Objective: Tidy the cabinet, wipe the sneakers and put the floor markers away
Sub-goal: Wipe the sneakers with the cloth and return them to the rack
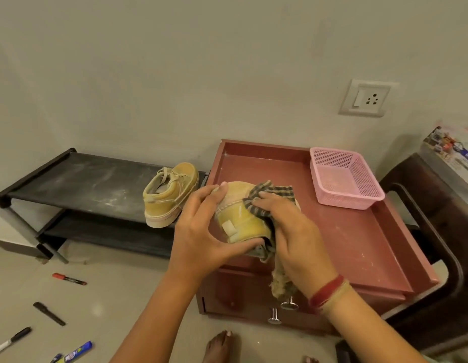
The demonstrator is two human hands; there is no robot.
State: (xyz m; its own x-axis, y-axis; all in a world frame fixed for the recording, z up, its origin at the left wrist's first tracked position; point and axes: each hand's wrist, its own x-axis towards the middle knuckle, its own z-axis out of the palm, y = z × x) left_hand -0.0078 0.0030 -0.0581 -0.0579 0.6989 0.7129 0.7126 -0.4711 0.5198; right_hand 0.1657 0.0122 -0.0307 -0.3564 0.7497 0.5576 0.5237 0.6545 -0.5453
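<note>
My left hand [201, 229] grips a yellow sneaker [240, 218] by its heel and sole, above the red cabinet's [358, 231] top. My right hand [293, 231] presses a checked cloth [274, 197] against the sneaker's side; the cloth's frayed end hangs below my wrist. The other yellow sneaker [170, 195] rests on the right end of a black shoe rack [83, 184]. Several markers lie on the floor at lower left: a red-capped marker [69, 279], a black marker [49, 313], a black-and-white marker [11, 340] and a blue one [78, 352].
A pink plastic basket [345, 179] stands at the cabinet top's back right. The cabinet's drawers have metal knobs [274, 317]. A dark chair [437, 258] with a printed box [453, 158] stands on the right. A wall socket [366, 99] is above. Bare toes [222, 344] show below.
</note>
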